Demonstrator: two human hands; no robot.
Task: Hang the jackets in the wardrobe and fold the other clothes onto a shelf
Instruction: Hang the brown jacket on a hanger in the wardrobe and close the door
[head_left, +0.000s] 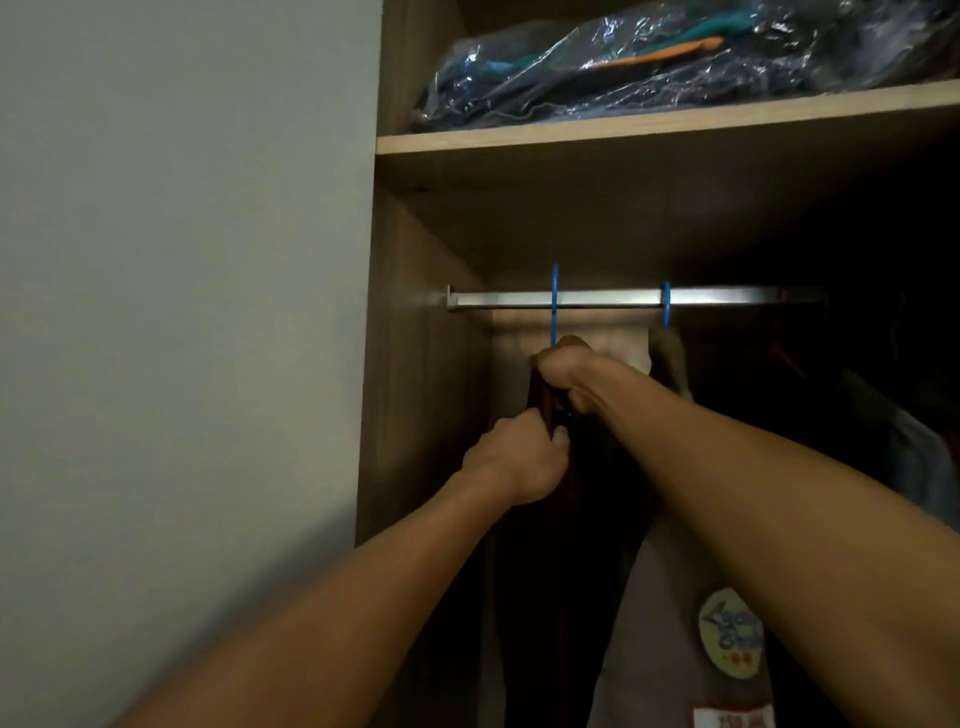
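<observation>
Head view: open wardrobe (415, 364), wood-toned side wall at left, pale room wall beyond it. Metal rail (623, 299) runs across under the upper shelf (623, 130). Two blue hanger hooks over the rail: left hook (555, 304) near the rail's left end, right hook (666, 304) further along.

Dark jacket (561, 519) hangs below the left hook, close to the wardrobe's left wall. Right hand (563, 374) sits at the jacket's top just under the hook, fingers curled and clamped on the collar area. Left hand (519, 462) is lower, fingers pinched on the jacket's front edge.

Light garment with a round badge (730, 634) hangs under the right hook, just beside the jacket. Clear plastic bag of clothes (675, 67) lies on the upper shelf. Right part of the wardrobe too dark to read.
</observation>
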